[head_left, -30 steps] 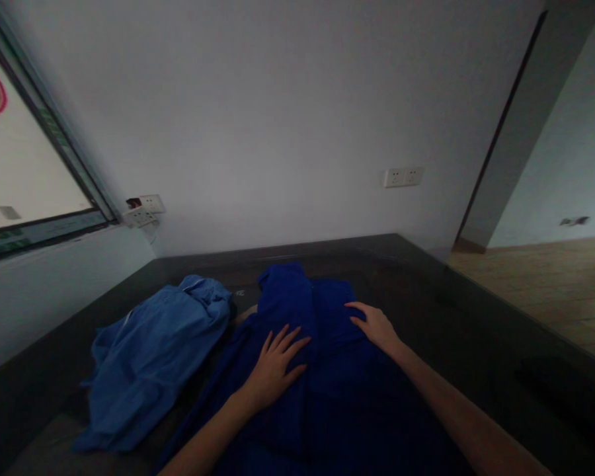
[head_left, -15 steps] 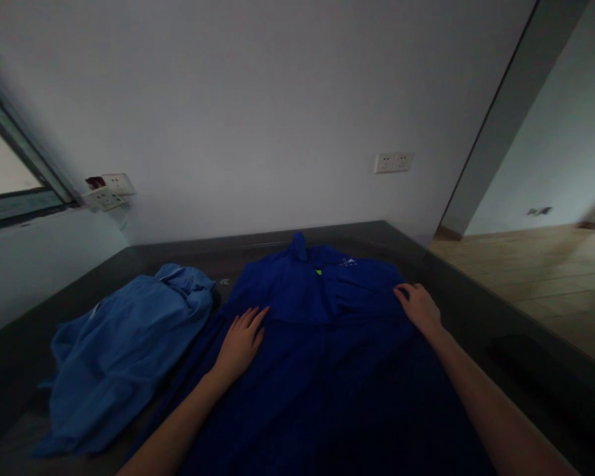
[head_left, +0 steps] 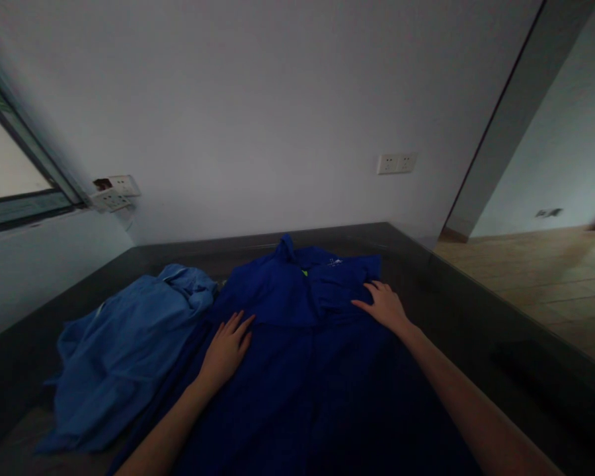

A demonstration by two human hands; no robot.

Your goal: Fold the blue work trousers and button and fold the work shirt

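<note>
A dark blue shirt (head_left: 302, 357) lies spread on a dark table (head_left: 456, 311), collar toward the wall, with a small white logo near its right chest. My left hand (head_left: 225, 350) rests flat on the shirt's left side, fingers stretched out. My right hand (head_left: 387, 307) lies flat on the right chest area, fingers extended toward the collar. Neither hand grips the cloth.
A crumpled lighter blue garment (head_left: 129, 350) lies to the left on the table. The white wall behind carries a double socket (head_left: 396, 162), and more sockets (head_left: 112, 193) sit by the window frame at left. A doorway and tiled floor (head_left: 540, 271) open at right.
The shirt was opened out from a narrower fold to lie wide. My hands moved apart over it; the right hand then slid back left a little, the left hand drifted left.
</note>
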